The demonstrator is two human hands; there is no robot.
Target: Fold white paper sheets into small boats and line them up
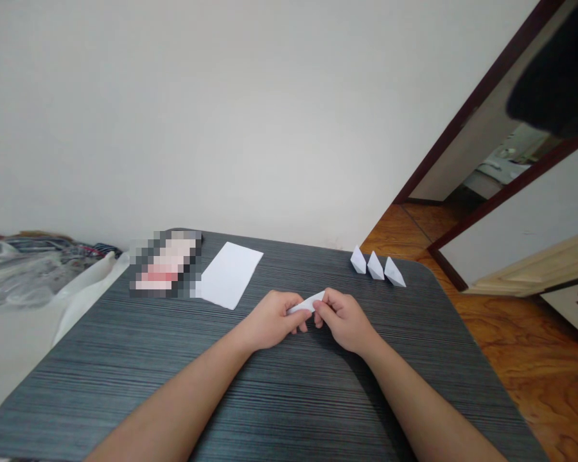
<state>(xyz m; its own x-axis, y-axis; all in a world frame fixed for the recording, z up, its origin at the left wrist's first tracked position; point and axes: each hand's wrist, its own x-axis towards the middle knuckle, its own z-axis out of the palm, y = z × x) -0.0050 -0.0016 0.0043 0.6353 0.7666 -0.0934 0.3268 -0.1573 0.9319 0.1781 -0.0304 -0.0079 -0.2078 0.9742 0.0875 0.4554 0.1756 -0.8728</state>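
Between my two hands is a small folded piece of white paper [304,305], held above the dark table. My left hand [272,321] is closed on its left end, with the thumb lying along the near side. On the other end, my right hand [347,321] pinches the paper between thumb and fingers. Parts of the paper are hidden behind the fingers. Beyond my left hand lies a flat stack or sheet of white paper [232,274]. Three folded white paper boats [376,265] stand in a row at the far right of the table.
The dark wood-grain table [270,398] has rounded corners and meets a white wall [250,128] at the back. A blurred-out rectangular object [166,263] lies at the far left. Plastic-wrapped items [43,273] are left of the table. A doorway and wooden floor [525,359] are at right.
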